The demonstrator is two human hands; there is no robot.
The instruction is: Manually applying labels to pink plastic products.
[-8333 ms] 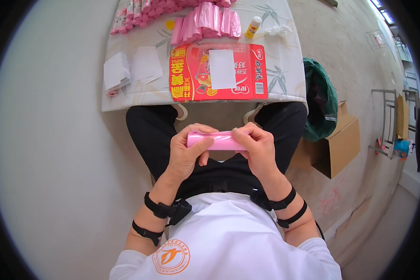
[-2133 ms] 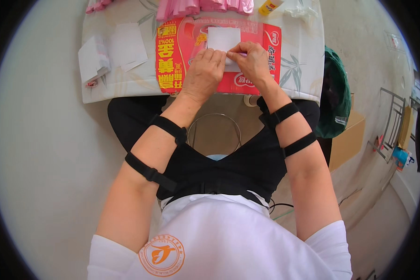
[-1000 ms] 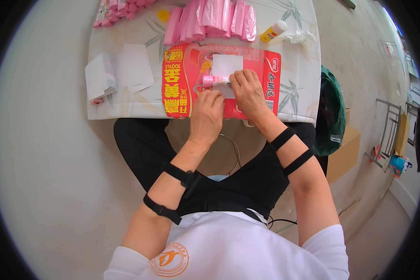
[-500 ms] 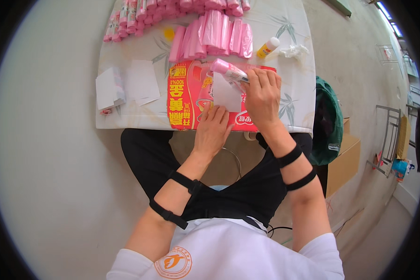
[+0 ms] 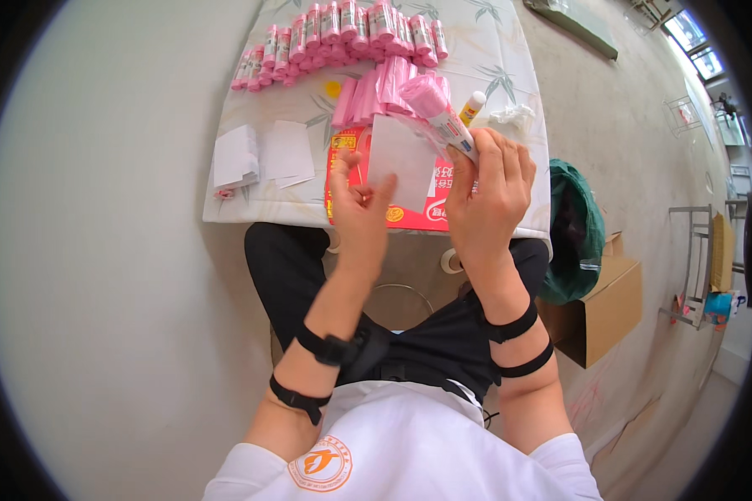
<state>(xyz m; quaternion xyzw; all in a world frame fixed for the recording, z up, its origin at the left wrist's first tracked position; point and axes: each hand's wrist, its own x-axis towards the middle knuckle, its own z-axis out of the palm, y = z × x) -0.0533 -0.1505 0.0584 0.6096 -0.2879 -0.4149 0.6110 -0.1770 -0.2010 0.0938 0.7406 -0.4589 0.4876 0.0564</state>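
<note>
My right hand [image 5: 495, 179] is closed around a pink roll of plastic bags [image 5: 429, 98] with a printed white label band, tilted with its free end up and to the left. My left hand [image 5: 361, 196] is raised with loosely bent fingers set apart, holding nothing that I can see. Its thumb overlaps a white paper sheet [image 5: 405, 154]; whether they touch I cannot tell. The sheet is in front of a red and yellow printed cardboard piece [image 5: 422, 219] at the table's near edge. Just behind the cardboard lie several unlabelled pink rolls [image 5: 363, 98].
Many labelled pink rolls [image 5: 334, 29] are stacked at the table's [image 5: 297, 196] far side. A yellow glue stick [image 5: 473, 108] stands near crumpled white tissue [image 5: 514, 117]. White papers [image 5: 288, 150] and a folded stack [image 5: 236, 159] lie left. A green bag [image 5: 575, 234] and cardboard box [image 5: 606, 309] are right.
My left hand has lifted off the paper, its fingers now curled. My right hand has raised the pink roll closer to me. The whole view has shifted slightly.
</note>
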